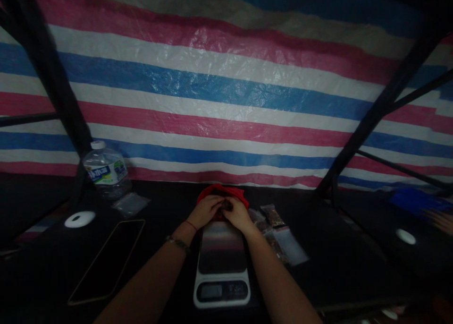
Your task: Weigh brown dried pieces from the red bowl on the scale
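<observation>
My left hand [205,210] and my right hand [238,215] meet over a red bag [221,190] at the far end of a kitchen scale [223,253]. A dark brown clump [226,205] shows between them; the dim light hides what it is. The fingers of my right hand are closed around this clump. My left fingers curl in against it from the other side, their tips partly hidden. Just right of my hands lie several small clear bags of brown bits [272,216], with a flat clear plastic bag [292,245] beside them.
A phone [108,260], a white mouse-shaped object [80,219], a clear plastic bag [130,204] and a large plastic bottle [107,170] are on the left. At right, another person's hand [440,220] is near a blue bag [419,201] and a white object [405,236]. Dark metal posts flank the striped sheet.
</observation>
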Demonstrator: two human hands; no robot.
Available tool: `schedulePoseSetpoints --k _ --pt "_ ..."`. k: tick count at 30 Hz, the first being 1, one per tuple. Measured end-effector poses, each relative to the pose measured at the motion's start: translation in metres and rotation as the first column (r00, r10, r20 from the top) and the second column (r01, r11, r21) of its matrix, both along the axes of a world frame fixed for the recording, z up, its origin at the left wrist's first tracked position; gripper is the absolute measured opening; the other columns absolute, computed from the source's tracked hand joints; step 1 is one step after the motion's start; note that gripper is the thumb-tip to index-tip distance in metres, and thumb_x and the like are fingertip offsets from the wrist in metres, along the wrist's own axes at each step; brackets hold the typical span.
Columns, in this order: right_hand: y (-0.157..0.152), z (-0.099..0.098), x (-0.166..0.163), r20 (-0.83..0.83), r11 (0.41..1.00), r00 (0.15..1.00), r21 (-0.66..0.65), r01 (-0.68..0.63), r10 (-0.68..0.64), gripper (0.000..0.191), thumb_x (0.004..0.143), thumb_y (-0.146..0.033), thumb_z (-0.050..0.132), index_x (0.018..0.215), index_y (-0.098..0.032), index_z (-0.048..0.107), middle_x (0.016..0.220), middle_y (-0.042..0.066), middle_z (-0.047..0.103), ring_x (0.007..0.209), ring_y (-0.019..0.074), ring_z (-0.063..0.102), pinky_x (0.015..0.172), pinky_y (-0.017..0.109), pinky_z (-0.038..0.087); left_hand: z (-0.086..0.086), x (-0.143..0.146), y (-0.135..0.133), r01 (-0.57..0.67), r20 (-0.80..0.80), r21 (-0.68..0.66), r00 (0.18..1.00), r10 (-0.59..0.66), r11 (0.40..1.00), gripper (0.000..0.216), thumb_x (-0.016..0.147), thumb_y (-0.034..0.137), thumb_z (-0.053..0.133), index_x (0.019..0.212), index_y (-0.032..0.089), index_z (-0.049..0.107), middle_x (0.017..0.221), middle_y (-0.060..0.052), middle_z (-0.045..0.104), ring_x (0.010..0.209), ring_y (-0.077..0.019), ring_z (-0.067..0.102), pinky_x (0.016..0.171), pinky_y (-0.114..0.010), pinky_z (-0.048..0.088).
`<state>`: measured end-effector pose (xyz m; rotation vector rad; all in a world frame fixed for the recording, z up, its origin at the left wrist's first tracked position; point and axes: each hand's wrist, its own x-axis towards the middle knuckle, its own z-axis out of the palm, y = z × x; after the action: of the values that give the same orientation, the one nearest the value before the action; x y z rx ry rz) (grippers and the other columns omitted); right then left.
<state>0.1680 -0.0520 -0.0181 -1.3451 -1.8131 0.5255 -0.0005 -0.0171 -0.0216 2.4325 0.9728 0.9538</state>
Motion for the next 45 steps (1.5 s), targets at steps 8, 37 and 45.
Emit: schedulePoseSetpoints --k 8,37,45 --pt "-0.012 0.003 0.000 -0.095 0.997 0.993 -0.016 -0.071 0.069 0.043 0.069 -0.009 0.058 0.111 -0.018 0.063 0.107 0.007 0.068 0.100 0.0212 0.064 0.093 0.037 0.048 0.005 -0.005 -0.014 0.082 -0.010 0.163 0.997 -0.081 0.983 0.044 0.090 0.013 0.043 0.132 0.019 0.051 0.118 -0.009 0.063 0.111 -0.0182 0.057 0.099 -0.038 0.048" --pt "-0.006 -0.002 0.026 -0.069 0.991 0.994 -0.108 0.075 -0.082 0.038 0.077 -0.026 0.062 0.114 -0.018 0.055 0.109 0.008 0.065 0.101 0.0207 0.061 0.093 0.036 0.046 0.040 -0.044 -0.015 0.111 -0.316 -0.335 0.922 -0.222 0.936 0.033 0.085 0.015 0.044 0.102 0.023 0.071 0.103 -0.002 0.072 0.095 -0.0157 0.065 0.087 -0.025 0.046" --pt "-0.009 -0.002 0.026 -0.079 0.988 0.996 -0.154 0.027 -0.039 0.041 0.082 -0.025 0.056 0.121 -0.018 0.048 0.116 0.010 0.061 0.109 0.0202 0.058 0.097 0.035 0.043 0.039 -0.039 -0.010 0.330 -0.271 -0.331 0.864 -0.424 0.884 0.041 0.079 0.004 0.046 0.106 0.025 0.070 0.111 -0.002 0.070 0.103 -0.0150 0.062 0.095 -0.026 0.043"
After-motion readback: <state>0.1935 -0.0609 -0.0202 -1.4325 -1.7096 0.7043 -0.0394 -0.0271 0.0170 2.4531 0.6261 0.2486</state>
